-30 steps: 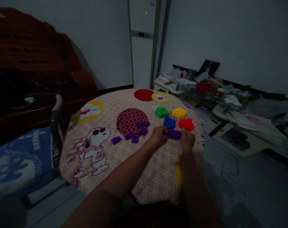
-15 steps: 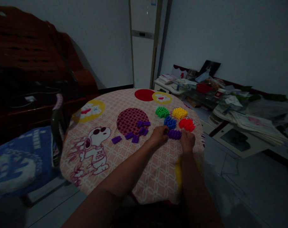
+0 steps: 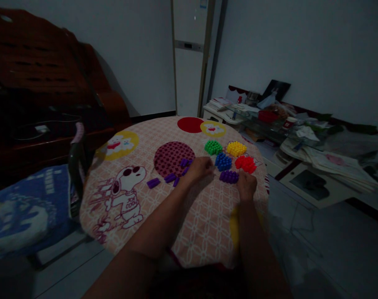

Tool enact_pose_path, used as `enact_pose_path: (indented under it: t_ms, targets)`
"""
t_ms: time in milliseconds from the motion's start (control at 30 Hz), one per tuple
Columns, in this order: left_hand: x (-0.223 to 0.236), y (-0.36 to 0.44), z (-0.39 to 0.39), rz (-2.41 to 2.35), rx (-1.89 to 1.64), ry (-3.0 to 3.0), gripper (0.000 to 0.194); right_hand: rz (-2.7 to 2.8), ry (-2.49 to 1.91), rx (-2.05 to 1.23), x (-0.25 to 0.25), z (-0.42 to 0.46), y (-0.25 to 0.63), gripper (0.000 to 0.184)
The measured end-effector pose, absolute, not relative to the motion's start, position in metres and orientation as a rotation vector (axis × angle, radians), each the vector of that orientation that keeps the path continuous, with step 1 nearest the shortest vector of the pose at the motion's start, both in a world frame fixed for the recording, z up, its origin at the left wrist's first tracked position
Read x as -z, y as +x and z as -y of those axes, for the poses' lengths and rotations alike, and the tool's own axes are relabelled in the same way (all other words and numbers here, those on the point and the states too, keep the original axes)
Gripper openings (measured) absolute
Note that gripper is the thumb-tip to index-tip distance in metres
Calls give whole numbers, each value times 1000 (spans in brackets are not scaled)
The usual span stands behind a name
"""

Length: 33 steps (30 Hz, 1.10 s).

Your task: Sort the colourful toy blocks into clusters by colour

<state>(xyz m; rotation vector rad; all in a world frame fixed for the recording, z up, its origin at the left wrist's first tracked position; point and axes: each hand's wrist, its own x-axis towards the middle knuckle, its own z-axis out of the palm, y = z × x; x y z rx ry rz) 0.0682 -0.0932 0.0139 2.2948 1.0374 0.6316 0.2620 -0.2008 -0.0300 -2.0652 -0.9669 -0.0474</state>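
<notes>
A round table [image 3: 139, 216] covered by a pink cartoon cloth holds studded toy blocks. My right hand [image 3: 246, 185] rests closed against the right end of a purple block cluster [image 3: 228, 177]. My left hand [image 3: 200, 167] has curled fingers over several loose purple blocks [image 3: 176, 176]; whether it grips one is hidden. One more purple block [image 3: 153, 183] lies apart to the left. Beyond the hands sit a blue cluster [image 3: 223, 161], a red cluster [image 3: 245, 164], a green cluster [image 3: 213, 147] and a yellow cluster [image 3: 236, 148].
A dark wooden sofa [image 3: 36, 95] stands at the left, with a chair and a blue cushion [image 3: 23, 207] beside the table. A low cluttered table [image 3: 279, 124] with papers sits at the right. A tall white cabinet [image 3: 189, 58] stands behind.
My left hand has let go of the purple cluster and moved left onto the loose purple blocks. My right hand stays at the cluster's right end.
</notes>
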Motion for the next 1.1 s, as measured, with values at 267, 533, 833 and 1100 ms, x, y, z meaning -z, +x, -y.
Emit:
enact_pose_path:
  t_ms: [267, 533, 833, 1100]
  targets:
    - [-36, -12, 59, -1289, -213, 2318, 13, 975, -2087, 84, 35, 199, 265, 52]
    - [-40, -20, 58, -1180, -448, 2205, 17, 990, -2075, 89, 35, 199, 266, 53]
    - [-25, 41, 85, -739, -547, 1901, 14, 989, -2077, 92, 33, 200, 263, 54]
    - [-13, 90, 125, -696, -589, 2151, 8, 914, -1989, -27, 38, 197, 269, 57]
